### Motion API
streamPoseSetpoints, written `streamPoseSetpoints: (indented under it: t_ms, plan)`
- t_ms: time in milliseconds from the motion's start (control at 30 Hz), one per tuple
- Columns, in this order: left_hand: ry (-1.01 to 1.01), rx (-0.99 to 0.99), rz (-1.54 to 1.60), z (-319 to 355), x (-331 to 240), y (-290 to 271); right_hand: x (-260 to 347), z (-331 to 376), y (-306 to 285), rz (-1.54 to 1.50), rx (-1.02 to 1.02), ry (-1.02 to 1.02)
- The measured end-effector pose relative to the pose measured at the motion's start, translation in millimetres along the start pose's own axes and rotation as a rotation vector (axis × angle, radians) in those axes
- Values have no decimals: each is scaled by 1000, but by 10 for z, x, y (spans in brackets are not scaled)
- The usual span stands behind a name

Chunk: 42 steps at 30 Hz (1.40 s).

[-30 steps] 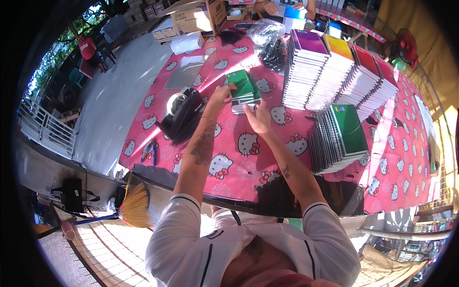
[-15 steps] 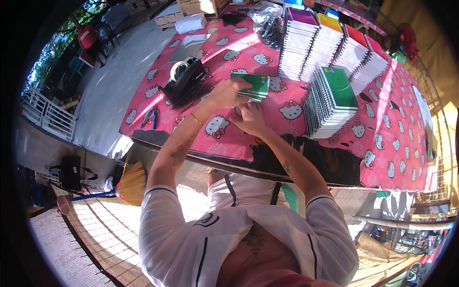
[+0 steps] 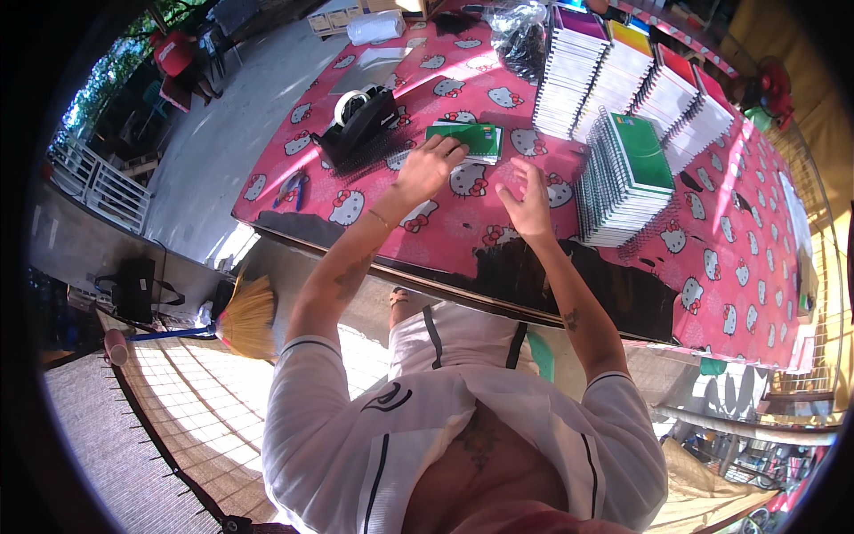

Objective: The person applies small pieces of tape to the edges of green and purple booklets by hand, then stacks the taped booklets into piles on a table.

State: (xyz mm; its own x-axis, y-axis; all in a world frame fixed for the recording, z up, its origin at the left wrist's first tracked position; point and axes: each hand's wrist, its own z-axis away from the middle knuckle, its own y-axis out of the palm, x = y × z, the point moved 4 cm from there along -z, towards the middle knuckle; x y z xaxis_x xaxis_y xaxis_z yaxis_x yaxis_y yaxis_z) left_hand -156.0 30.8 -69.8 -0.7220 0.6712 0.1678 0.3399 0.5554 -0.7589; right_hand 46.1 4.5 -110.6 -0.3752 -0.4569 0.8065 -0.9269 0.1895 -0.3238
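A small stack of green-covered notebooks (image 3: 480, 135) lies on the table in front of me, its layers slightly fanned out. My left hand (image 3: 431, 167) is at the stack's left end, with its fingers closed over the near left edge. To the right of the stack, my right hand (image 3: 527, 203) hovers over the tablecloth, its fingers apart and nothing in them. Further right stands a tall pile of green spiral-bound notebooks (image 3: 642, 151). Left of my left hand is a black tape dispenser (image 3: 363, 133) with a roll of tape in it.
Tall piles of purple (image 3: 578, 22), yellow (image 3: 630, 37) and red (image 3: 678, 64) spiral notebooks stand at the back right. Pliers (image 3: 292, 190) rest near the left edge of the pink patterned tablecloth (image 3: 347, 206). A broom (image 3: 247, 319) is below left. Another person (image 3: 176, 58) is far left.
My right hand has come off the small notebooks and moved right, its fingers spreading. The left hand stays at the stack, which now lies flatter on the table. The whole view has shifted slightly.
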Motion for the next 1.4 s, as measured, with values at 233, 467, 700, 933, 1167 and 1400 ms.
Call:
streamPoseSetpoints:
  t_ms: [233,467,700,933,1167,1400]
  plan:
    - [-11,1,112,85,-664,-468,223,232,-121,-183,144,90]
    - [-514,-245,355,390,-466,-266,-235,647,-257,-317,118,274]
    - [-111,106,-74,-16,-253,261,-57,640,-371,-234,192,298]
    - [-242,140,-225,-136,108,687,-165,745,-356,-274,173,273]
    - [-603,-248,-38,151,616,125,-181,795,-487,-374,152,254]
    - [-639,118,-302,957,1183,261,-47,803,-459,-356,138,251]
